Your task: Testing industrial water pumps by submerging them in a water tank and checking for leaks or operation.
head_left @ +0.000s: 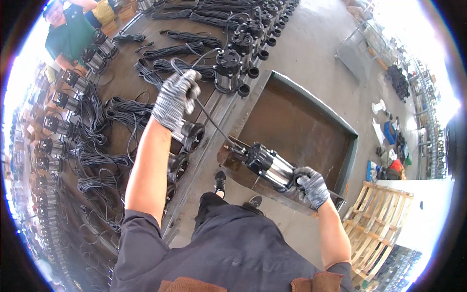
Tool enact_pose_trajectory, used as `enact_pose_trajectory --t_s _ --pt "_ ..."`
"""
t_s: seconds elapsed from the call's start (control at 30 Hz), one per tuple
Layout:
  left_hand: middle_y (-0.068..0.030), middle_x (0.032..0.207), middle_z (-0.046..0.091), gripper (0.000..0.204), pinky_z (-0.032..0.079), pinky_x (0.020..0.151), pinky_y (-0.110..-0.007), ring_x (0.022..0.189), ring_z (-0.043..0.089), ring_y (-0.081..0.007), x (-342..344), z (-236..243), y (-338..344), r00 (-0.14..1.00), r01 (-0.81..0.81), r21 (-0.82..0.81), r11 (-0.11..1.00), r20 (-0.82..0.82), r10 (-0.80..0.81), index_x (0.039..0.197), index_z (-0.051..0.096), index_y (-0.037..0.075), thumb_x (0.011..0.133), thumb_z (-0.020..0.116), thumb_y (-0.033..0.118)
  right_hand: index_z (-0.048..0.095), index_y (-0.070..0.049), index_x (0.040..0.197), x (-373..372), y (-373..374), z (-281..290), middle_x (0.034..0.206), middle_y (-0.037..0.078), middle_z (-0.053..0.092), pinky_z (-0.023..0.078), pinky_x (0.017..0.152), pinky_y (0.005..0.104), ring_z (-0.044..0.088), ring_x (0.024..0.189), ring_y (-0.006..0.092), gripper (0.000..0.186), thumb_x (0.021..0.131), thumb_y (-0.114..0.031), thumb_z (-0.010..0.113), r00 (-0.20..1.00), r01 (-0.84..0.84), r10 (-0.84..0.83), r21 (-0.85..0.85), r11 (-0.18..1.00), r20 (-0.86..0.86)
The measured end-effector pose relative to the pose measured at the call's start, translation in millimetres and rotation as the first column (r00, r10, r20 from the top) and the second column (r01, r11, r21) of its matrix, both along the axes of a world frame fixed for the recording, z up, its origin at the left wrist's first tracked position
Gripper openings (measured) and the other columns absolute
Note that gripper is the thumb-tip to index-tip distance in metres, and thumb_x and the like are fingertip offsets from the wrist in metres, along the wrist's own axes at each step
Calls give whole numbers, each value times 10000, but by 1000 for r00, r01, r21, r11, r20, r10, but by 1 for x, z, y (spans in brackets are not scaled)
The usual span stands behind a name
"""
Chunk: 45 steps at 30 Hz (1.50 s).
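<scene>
Likely a transfer: right grip (311,186) clasps the pump (270,167), left grip (178,97) its cable (212,119), farther ahead; next calls for steady support.

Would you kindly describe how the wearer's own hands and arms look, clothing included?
The left hand and right hand wear matching knit gloves, mottled in black, grey and whitish streaks and reaching about to the wrists. The forearms are bare. Above them are short, loose, dark grey sleeves, ending near the elbows.
</scene>
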<state>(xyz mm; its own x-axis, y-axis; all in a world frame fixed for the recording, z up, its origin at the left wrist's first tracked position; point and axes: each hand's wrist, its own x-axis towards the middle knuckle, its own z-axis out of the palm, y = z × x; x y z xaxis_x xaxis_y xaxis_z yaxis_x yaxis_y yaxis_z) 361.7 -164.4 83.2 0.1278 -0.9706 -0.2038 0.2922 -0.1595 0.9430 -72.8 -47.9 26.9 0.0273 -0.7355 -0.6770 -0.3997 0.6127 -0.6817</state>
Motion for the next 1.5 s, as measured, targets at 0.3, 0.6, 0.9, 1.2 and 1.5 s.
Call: enact_pose_trajectory --t_s 0.3,0.6,0.9,1.2,1.5 --pt "53 680 545 175 381 470 -200 524 458 -35 87 -6 -22 855 56 -24 998 518 -36 1034 601 92 1039 538 256 652 4 1021 196 -164 23 683 86 662 488 401 296 585 468 138 233 959 -208 577 900 -413 389 -97 905 -198" --pt "-110 851 662 246 493 738 -321 761 592 -173 138 -77 -13 720 -52 -166 985 677 152 1052 634 -11 1002 610 229 642 -36 738 336 -247 -41 604 65 589 447 416 326 540 423 165 461 980 -416 544 835 -510 514 72 857 -198" --pt "5 987 588 353 488 829 -205 896 552 -65 130 -100 11 814 -41 -76 996 575 78 1298 551 18 958 644 31 597 -54 1069 317 -229 -35 756 80 630 511 486 319 604 522 181 673 946 -697 443 899 -430 427 -3 903 -98" --pt "-130 1188 606 404 540 801 -347 877 631 -237 36 -75 14 176 -158 -539 827 809 561 1235 608 78 840 685 40 544 -97 1319 105 -138 -61 794 72 600 430 431 285 557 520 143 527 987 -507 555 992 -125 125 -19 992 -4" --pt "-133 1035 677 254 523 890 -450 1011 637 -337 -42 -119 -93 -473 332 302 894 873 -119 1040 725 112 901 626 300 670 -37 1114 -163 2 -170 962 218 708 520 799 430 668 855 366 479 1017 -477 507 775 -104 -248 -504 858 -581"
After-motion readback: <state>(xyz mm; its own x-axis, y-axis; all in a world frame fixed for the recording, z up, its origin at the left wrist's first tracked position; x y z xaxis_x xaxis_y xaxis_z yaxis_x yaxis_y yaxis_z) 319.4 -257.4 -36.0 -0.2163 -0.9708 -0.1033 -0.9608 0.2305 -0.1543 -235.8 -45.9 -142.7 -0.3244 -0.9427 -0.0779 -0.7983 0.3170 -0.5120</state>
